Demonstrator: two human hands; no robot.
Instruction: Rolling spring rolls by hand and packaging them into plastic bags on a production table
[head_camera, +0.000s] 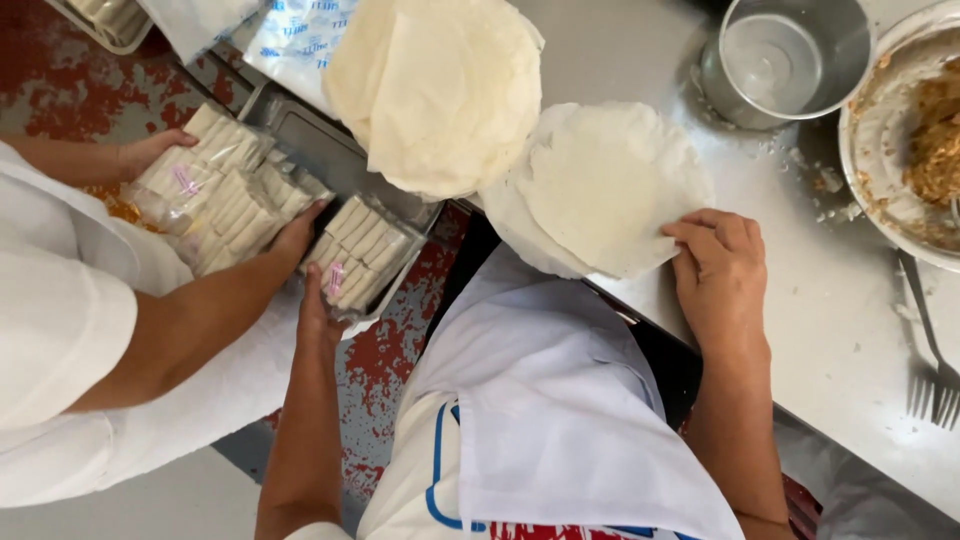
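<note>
Nearest the apron: the white apron (560, 420) is hanging in the lower middle of the view, at the edge of the steel table (830, 330).
Right hand: the right hand (720, 275) is lying on the table just beyond the apron, fingers curled and pinching the near edge of the round wrapper sheet (605, 185).
Left hand: the left hand (318, 318) is reaching out left of the apron, fingers grasping a clear pack of rolls (358, 255) from below.
Co-worker: left of that pack, another person's two hands are holding a bigger bag of rolls (215, 185).
Beyond the wrapper sheet: a stack of wrappers (435, 85) is sitting farther back.
Far right of the wrapper sheet: a metal cup (785, 60), a bowl of filling (905, 130) and a fork (935, 375) are resting on the table.
</note>
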